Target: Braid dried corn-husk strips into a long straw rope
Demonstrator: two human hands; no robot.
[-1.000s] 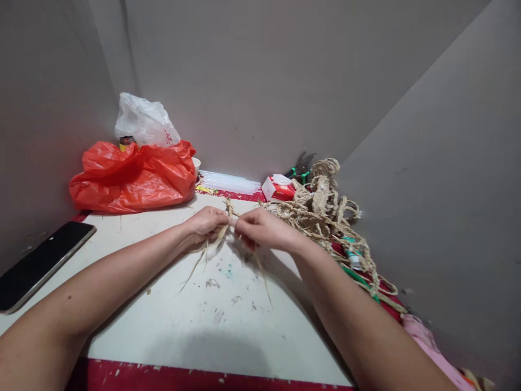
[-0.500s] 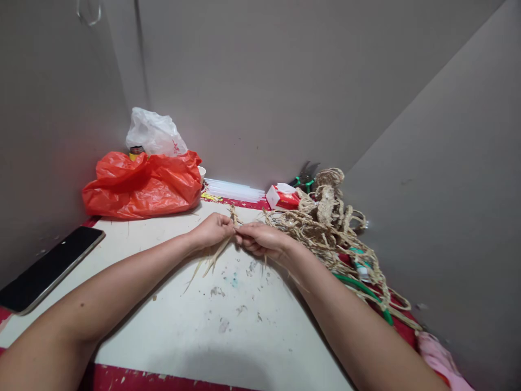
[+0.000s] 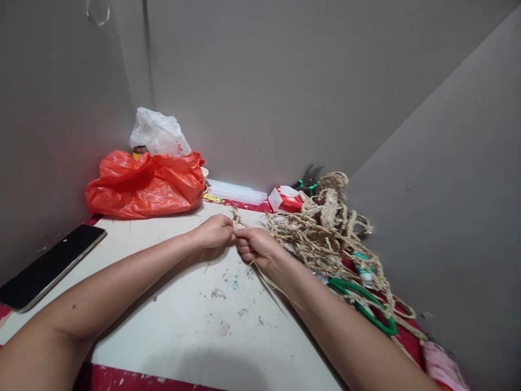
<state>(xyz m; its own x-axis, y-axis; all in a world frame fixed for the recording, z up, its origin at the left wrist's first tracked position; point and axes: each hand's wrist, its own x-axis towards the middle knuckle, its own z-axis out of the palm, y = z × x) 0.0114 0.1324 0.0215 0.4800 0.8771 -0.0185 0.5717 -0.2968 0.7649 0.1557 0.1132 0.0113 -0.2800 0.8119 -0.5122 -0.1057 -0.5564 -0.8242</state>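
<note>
My left hand [image 3: 218,231] is closed, its fingers pinched on a braided straw cord [image 3: 236,216] whose short plaited end sticks up beyond the fingertips. Right beside it, my right hand [image 3: 255,247] is curled into a grip on the same cord, thumb and forefinger meeting the left fingertips. Loose straw strands [image 3: 271,282] trail below the right hand along the forearm. The stretch of cord between the palms is hidden by the fingers. A tangled heap of braided straw cord [image 3: 313,233] lies just right of my right hand.
A white board [image 3: 195,320] covers the red table. Left stand an orange plastic bag [image 3: 146,187], a white plastic bag [image 3: 158,130] and a phone [image 3: 52,266]. Behind are translucent sticks [image 3: 236,191], a tissue packet [image 3: 285,201] and green-handled cutters [image 3: 310,182]. A green loop [image 3: 364,301] lies right.
My right hand has curled tighter and turned. Strands that hung below the left hand now trail under the right wrist. More of the green loop shows, and the view has shifted slightly.
</note>
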